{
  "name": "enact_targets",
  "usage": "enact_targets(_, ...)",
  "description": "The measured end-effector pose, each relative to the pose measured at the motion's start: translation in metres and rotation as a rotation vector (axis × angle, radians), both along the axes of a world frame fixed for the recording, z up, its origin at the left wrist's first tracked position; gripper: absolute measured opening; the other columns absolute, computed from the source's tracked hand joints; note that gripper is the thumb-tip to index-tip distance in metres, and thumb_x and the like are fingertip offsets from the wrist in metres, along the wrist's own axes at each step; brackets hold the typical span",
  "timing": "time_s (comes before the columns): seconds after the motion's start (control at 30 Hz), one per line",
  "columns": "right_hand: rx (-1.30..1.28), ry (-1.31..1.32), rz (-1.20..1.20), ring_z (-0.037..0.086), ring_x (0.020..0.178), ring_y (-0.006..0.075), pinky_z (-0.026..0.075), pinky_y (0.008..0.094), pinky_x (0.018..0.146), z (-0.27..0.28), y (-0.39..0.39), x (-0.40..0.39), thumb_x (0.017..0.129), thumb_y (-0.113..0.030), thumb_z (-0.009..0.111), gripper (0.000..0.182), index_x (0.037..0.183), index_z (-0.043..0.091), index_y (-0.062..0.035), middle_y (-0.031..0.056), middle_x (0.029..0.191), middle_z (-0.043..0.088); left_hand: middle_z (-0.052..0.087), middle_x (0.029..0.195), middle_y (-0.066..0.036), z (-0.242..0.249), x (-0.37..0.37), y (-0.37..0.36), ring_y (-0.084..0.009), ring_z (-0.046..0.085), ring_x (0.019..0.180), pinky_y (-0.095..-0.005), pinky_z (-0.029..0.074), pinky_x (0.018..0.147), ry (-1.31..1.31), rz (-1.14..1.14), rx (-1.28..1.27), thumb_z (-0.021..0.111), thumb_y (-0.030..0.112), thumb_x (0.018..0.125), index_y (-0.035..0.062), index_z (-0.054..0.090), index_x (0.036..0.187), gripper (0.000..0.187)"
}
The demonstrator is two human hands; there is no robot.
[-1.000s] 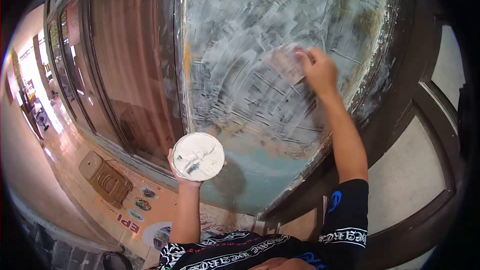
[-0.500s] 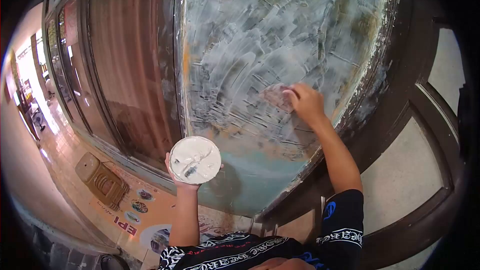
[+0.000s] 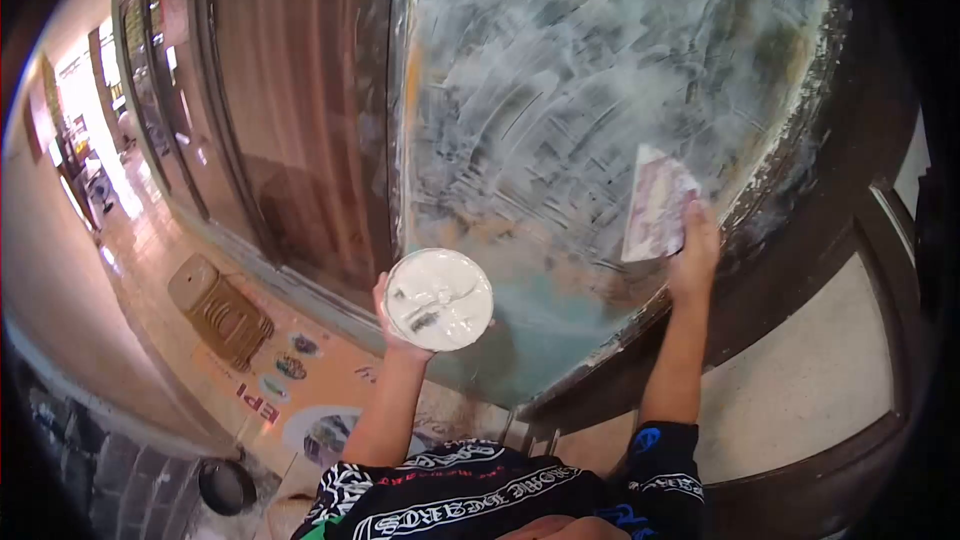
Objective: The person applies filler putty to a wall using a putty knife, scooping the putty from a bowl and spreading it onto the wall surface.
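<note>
A round tub of off-white paste (image 3: 440, 300) rests in my left hand (image 3: 405, 341), whose fingers wrap round its side and underneath. Grey smudges mark the paste surface. My right hand (image 3: 697, 248) grips a flat scraper (image 3: 660, 202) smeared with whitish paste, its broad face showing, at the lower right of the wall panel (image 3: 590, 90). Swirled grey-white paste covers most of that panel, with bare blue-green surface low down. Whether the scraper touches the panel I cannot tell.
Dark-framed glass with a brown curtain (image 3: 300, 90) stands left of the panel. A brown plastic stool (image 3: 220, 310) is on the floor by a printed orange banner (image 3: 340, 365). A black round pan (image 3: 227, 486) lies lower left. A dark wooden frame (image 3: 790, 310) borders the right side.
My right hand has moved right and slightly down with the scraper, which has turned to show its broad face. The view has shifted; my left hand still holds the tub.
</note>
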State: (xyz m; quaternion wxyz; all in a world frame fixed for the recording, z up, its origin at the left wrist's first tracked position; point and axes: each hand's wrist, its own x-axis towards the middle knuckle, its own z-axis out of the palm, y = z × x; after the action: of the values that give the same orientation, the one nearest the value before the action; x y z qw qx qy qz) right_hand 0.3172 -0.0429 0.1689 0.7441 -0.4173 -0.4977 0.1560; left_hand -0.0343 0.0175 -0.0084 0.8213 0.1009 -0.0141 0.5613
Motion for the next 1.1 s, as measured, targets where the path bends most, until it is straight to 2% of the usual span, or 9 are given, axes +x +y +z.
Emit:
enact_targets(0.07,-0.26,0.139,0.138,0.061,0.11,0.0142,0.048,0.0302,0.098,-0.063,0.005,-0.042,0.106,-0.022,0.056,0.034,0.131,0.057,0.0013,0.0071,0.12,0.064,0.055,0.145,-0.02,-0.001,0.008,-0.01,-0.0499,0.053,0.126,-0.0782,0.041,0.097,-0.061,-0.088,-0.022,0.048,0.066,0.093,0.0095,0.055,0.142,0.076)
enact_targets(0.17,-0.389,0.149,0.42,0.058,0.094,0.0083,0.047,0.0253,0.086,-0.115,0.007,-0.087,0.107,-0.022,0.055,0.02,0.114,0.062,-0.004,0.0006,0.103,0.065,0.058,0.142,-0.02,-0.006,0.017,-0.023,-0.0424,0.056,0.128,-0.0591,0.043,0.11,-0.059,-0.11,-0.015,0.045,0.064,0.096,0.0035,0.054,0.143,0.077)
enact_targets(0.27,-0.518,0.122,0.662,0.061,0.094,0.0077,0.049,0.0247,0.083,-0.16,0.019,-0.097,0.106,-0.019,0.055,0.02,0.114,0.061,-0.0013,0.0003,0.105,0.066,0.058,0.143,-0.018,-0.008,0.02,-0.038,-0.0395,0.056,0.129,-0.0547,0.041,0.113,-0.027,-0.168,0.028,0.041,0.061,0.097,0.005,0.054,0.144,0.075)
enact_targets(0.3,-0.536,0.063,0.605,0.06,0.092,0.0069,0.049,0.0242,0.08,-0.162,0.019,-0.102,0.106,-0.018,0.055,0.019,0.111,0.062,-0.0018,0.0002,0.103,0.067,0.057,0.144,-0.018,-0.008,0.018,-0.044,-0.0393,0.056,0.13,-0.0541,0.04,0.114,-0.208,-0.26,0.071,0.041,0.061,0.097,0.0045,0.053,0.145,0.075)
enact_targets(0.33,-0.555,0.004,0.549,0.059,0.09,0.0061,0.048,0.0238,0.078,-0.165,0.018,-0.106,0.106,-0.018,0.055,0.018,0.108,0.062,-0.0023,0.0,0.1,0.067,0.057,0.145,-0.018,-0.009,0.017,-0.051,-0.0394,0.055,0.13,-0.0549,0.04,0.113,-0.045,-0.209,0.018,0.042,0.061,0.096,0.0048,0.053,0.145,0.075)
enact_targets(0.5,-0.552,0.074,0.494,0.059,0.086,0.0062,0.047,0.0235,0.078,-0.179,0.011,-0.119,0.106,-0.019,0.056,0.019,0.103,0.063,-0.0012,-0.0003,0.096,0.067,0.058,0.143,-0.018,-0.027,0.015,-0.074,-0.0403,0.056,0.129,-0.0574,0.042,0.111,-0.212,-0.283,0.017,0.042,0.062,0.096,0.0065,0.054,0.145,0.075)
enact_targets(0.73,-0.523,0.11,0.373,0.049,0.074,0.0049,0.041,0.0246,0.067,-0.218,0.015,-0.133,0.105,-0.023,0.058,0.023,0.097,0.063,-0.0017,-0.0035,0.081,0.06,0.062,0.139,-0.019,-0.05,0.017,-0.11,-0.0406,0.061,0.123,-0.0571,0.046,0.108,-0.08,-0.22,-0.089,0.043,0.059,0.097,0.0056,0.057,0.142,0.071)
enact_targets(1.0,-0.642,0.275,0.353,0.057,0.072,0.0084,0.045,0.0265,0.063,-0.253,0.007,-0.129,0.105,-0.026,0.058,0.026,0.098,0.062,-0.002,0.0019,0.085,0.065,0.061,0.139,-0.02,-0.071,0.021,-0.14,-0.0417,0.06,0.124,-0.06,0.046,0.107,0.041,-0.199,-0.219,0.049,0.061,0.094,0.0054,0.057,0.142,0.074)
enact_targets(1.1,-0.757,0.25,0.163,0.057,0.066,0.0069,0.039,0.026,0.046,-0.265,0.006,-0.12,0.104,-0.029,0.056,0.021,0.104,0.06,-0.0084,-0.0011,0.083,0.062,0.061,0.139,-0.02,-0.069,0.018,-0.152,-0.0426,0.06,0.124,-0.0606,0.045,0.107,-0.099,-0.229,-0.224,0.047,0.062,0.094,0.0055,0.058,0.141,0.074)
